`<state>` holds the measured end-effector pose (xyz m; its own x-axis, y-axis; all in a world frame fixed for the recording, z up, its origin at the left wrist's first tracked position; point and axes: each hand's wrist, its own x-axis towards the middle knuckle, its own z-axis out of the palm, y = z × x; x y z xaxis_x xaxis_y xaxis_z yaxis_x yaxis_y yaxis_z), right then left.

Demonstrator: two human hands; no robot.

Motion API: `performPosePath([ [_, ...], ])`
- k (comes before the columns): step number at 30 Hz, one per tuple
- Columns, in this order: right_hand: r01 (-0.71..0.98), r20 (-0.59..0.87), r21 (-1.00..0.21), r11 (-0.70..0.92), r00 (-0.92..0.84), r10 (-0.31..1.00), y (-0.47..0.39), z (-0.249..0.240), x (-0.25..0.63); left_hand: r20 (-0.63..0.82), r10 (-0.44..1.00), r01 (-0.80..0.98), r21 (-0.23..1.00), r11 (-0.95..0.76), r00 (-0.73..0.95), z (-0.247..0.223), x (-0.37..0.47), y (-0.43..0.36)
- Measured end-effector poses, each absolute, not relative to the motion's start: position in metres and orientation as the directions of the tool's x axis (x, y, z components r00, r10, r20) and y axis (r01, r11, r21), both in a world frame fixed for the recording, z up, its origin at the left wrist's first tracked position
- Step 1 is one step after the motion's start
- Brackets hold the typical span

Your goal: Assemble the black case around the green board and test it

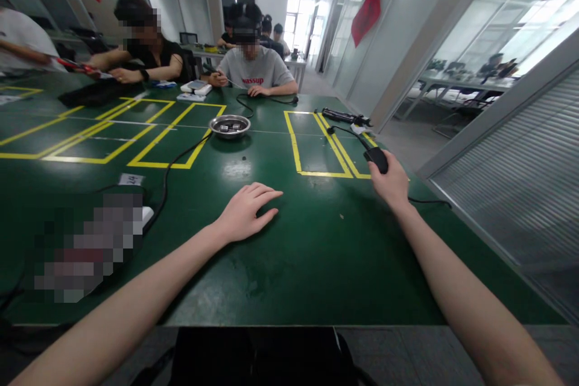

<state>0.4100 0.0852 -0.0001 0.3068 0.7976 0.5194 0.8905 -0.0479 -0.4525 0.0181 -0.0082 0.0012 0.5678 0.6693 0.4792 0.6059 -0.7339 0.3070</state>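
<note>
My right hand [392,184] grips a black power adapter [377,160] over the right side of the green table [289,277]. From its far end a black cord runs to a plug [332,130] near the yellow tape. More cord shows beyond my wrist, trailing toward the table's right edge. Fingers apart and empty, my left hand [248,212] rests on the tabletop left of centre. Ahead of it stands a round metal bowl [230,127] with small metal pieces inside.
Yellow tape rectangles [296,151] mark the table. A black folded object [346,116] lies at the far right. At left are a blurred-out item [90,247], a black cable [166,181] and a paper label [131,180]. People [256,66] work across the table.
</note>
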Motion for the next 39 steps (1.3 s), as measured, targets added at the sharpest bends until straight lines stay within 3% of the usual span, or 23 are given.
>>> performPosePath([
  [4,0.895,0.335,-0.373,-0.245,0.376,0.864,0.084,-0.004,0.421,0.456,0.689,0.608,0.337,-0.719,0.563,0.001,0.018,-0.009],
  [7,0.898,0.27,-0.323,-0.3,0.391,0.88,0.085,-0.007,0.426,0.433,0.695,0.601,0.354,-0.717,0.574,0.001,0.018,-0.01],
  [13,0.923,0.356,-0.313,-0.225,0.334,0.873,0.088,-0.012,0.433,0.429,0.696,0.591,0.371,-0.717,0.575,0.002,0.017,-0.011],
  [25,0.829,0.394,-0.499,-0.254,0.478,0.785,0.101,-0.022,0.449,0.436,0.69,0.591,0.359,-0.722,0.578,0.003,0.017,-0.011],
  [34,0.801,0.35,-0.506,-0.32,0.53,0.773,0.1,-0.021,0.453,0.424,0.693,0.594,0.359,-0.72,0.583,0.002,0.016,-0.01],
  [39,0.849,0.418,-0.467,-0.248,0.459,0.784,0.096,-0.018,0.446,0.42,0.697,0.594,0.365,-0.716,0.581,0.002,0.016,-0.011],
])
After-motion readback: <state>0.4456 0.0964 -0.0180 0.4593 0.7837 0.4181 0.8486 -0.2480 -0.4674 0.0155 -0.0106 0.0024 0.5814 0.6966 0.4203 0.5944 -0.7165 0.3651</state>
